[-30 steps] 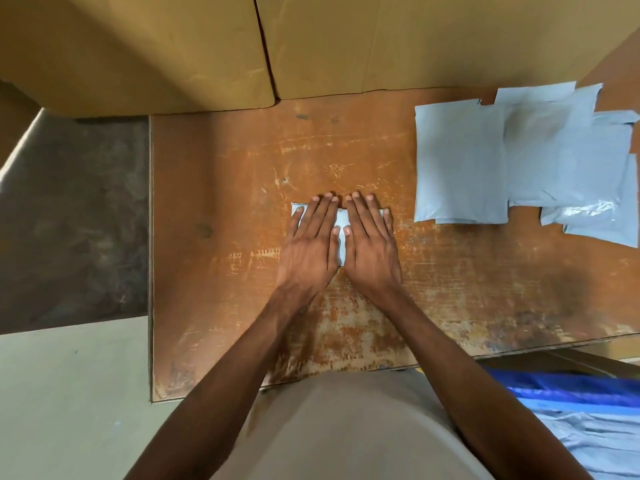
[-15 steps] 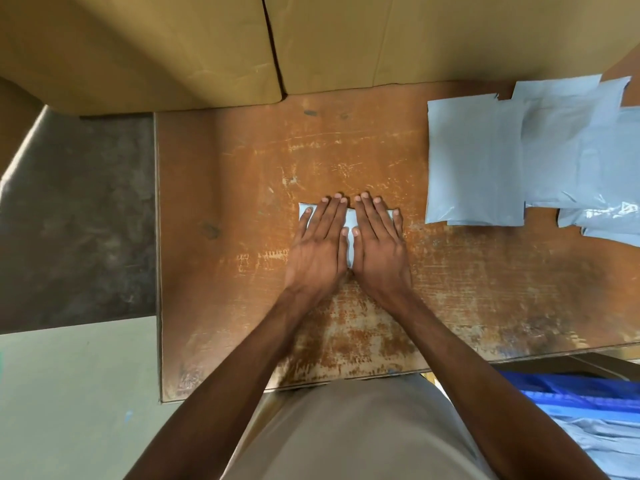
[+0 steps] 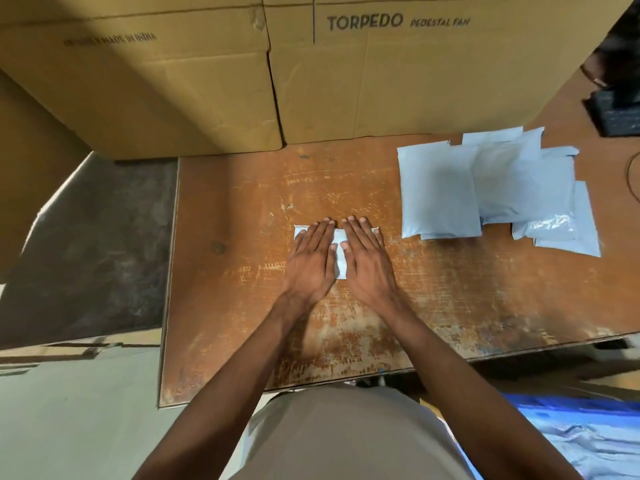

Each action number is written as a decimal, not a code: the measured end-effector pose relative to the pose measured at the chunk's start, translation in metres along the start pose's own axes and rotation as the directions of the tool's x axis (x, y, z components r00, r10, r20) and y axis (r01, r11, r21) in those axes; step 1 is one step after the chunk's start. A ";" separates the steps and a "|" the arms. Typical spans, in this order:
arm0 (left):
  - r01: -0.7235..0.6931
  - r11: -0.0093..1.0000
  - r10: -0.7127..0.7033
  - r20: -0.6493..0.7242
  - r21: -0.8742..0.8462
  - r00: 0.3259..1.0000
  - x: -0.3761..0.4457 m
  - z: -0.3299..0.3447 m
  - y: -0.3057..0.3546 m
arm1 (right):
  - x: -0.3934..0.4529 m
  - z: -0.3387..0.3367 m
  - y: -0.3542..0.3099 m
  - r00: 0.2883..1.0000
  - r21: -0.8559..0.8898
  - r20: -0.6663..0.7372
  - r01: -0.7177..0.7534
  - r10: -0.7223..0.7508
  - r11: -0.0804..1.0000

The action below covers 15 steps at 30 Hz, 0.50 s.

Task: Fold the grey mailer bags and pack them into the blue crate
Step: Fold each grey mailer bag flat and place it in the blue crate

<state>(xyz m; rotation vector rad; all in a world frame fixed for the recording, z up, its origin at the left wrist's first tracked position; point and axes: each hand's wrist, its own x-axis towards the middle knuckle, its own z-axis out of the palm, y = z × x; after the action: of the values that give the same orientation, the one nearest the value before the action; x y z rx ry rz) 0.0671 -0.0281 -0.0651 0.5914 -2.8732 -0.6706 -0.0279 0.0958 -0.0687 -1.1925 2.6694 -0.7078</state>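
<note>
Head cam: folded grey mailer [image 3: 340, 258] pinned flat on table [image 3: 225, 306] under left hand [image 3: 309, 263] & right hand [image 3: 367, 263], fingers straight, nothing gripped. Risk: fold springs open on release. Unfolded pile [image 3: 485, 192] far-right of hands; blue crate [image 3: 571, 408] near-right.

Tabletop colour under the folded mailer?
Worn orange-brown table, scuffed with pale scratches; seen in the head view.

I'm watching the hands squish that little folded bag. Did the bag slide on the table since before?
No. The folded bag lies pinned under the left hand and right hand, in the same spot relative to the table's scratches.
</note>
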 end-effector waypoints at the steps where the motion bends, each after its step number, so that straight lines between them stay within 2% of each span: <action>1: 0.003 1.000 -0.003 -0.003 -0.013 1.000 0.000 -0.001 0.000 | -0.001 -0.002 0.002 1.000 -0.006 0.006 0.008 -0.008 1.000; 6: -0.020 1.000 0.020 -0.008 0.002 1.000 -0.001 -0.005 -0.013 | -0.007 -0.008 0.011 0.999 -0.107 0.020 0.049 -0.047 0.993; 15: -0.038 0.998 0.040 -0.030 0.041 0.999 -0.003 0.003 -0.020 | -0.007 -0.002 0.015 0.999 -0.101 0.018 0.028 -0.027 0.994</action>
<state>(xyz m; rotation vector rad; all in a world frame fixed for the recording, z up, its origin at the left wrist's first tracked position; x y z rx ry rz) 0.0764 -0.0426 -0.0767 0.5444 -2.8681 -0.5948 -0.0338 0.1099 -0.0745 -1.2557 2.7097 -0.5703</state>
